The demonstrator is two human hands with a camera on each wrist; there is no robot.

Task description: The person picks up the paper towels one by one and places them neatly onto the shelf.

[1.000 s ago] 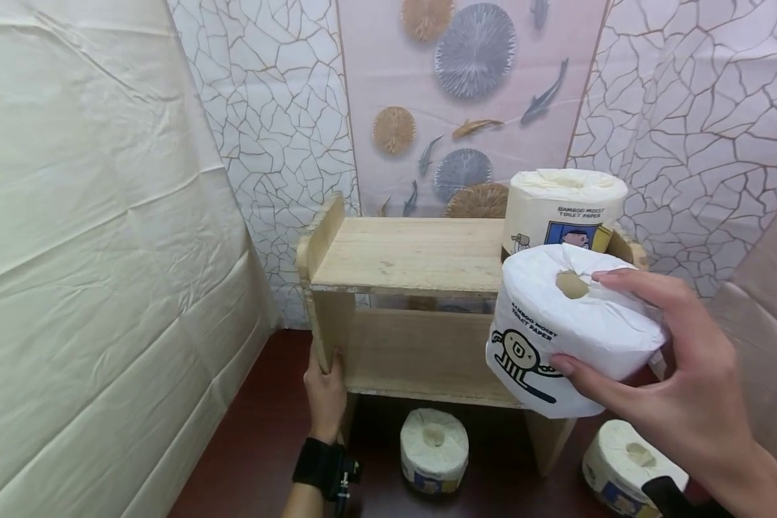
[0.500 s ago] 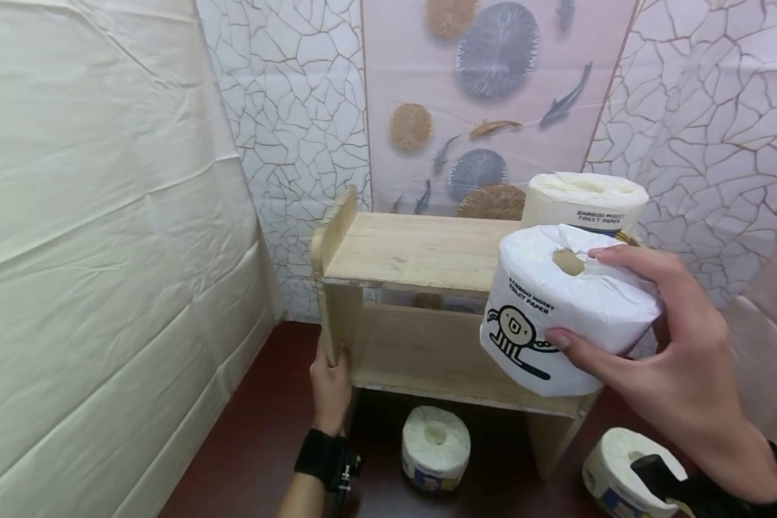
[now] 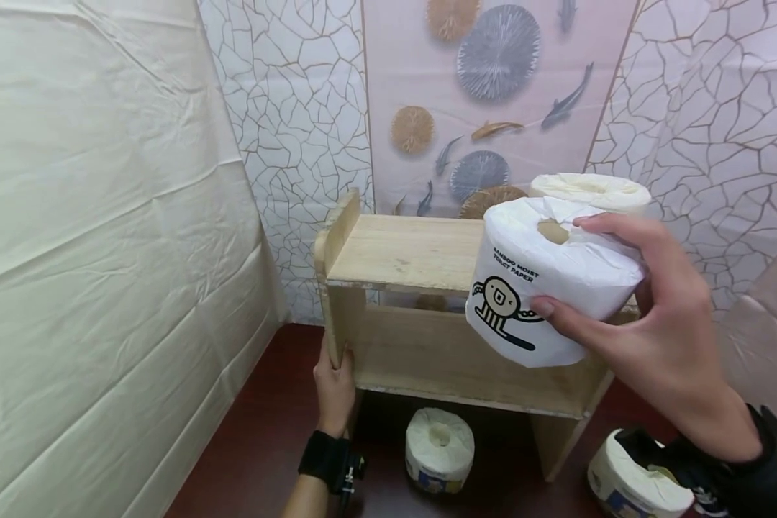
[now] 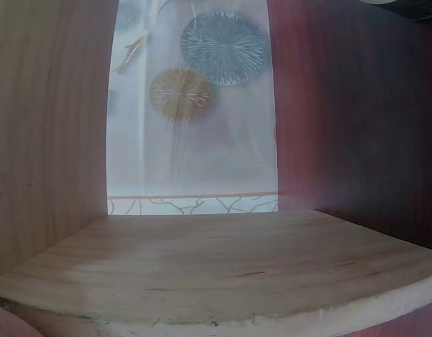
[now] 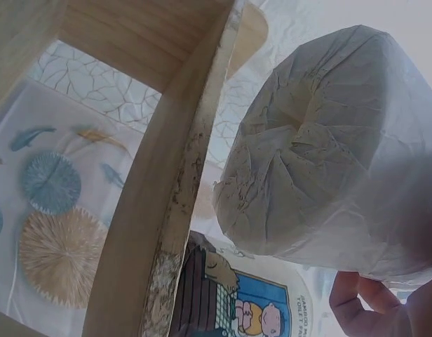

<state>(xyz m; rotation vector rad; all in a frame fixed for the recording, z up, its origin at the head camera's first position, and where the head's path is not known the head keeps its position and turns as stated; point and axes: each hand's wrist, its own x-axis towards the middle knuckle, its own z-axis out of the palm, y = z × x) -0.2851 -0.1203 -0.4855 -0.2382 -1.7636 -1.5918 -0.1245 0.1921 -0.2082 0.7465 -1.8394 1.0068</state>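
While the left hand [image 3: 334, 387] grips the left side panel [image 3: 338, 313] of a wooden shelf [image 3: 414, 252], the right hand [image 3: 672, 324] holds a white toilet roll [image 3: 566, 277] in the air before the shelf's upper right part. From where I stand, that hand pinches the roll with its forefinger on the top face near the core hole [image 3: 552, 231] and its thumb against the printed side; I can't make out its other fingers. The roll is tipped: its hole faces upward and towards the person, and the axis through the core tilts off upright, the top end leaning right. Its cartoon figure [image 3: 500, 301] faces the person, the lettering above it slanting down to the right. The right wrist view shows a gap between the roll and the nearest board edge. Partly hidden behind it is a cream roll [image 3: 589, 190], top face up. Two more rolls sit upright on the dark red bench [image 3: 252, 439], one beneath the shelf, the other to its right, partly covered by the right wrist's black strap [image 3: 738, 471].
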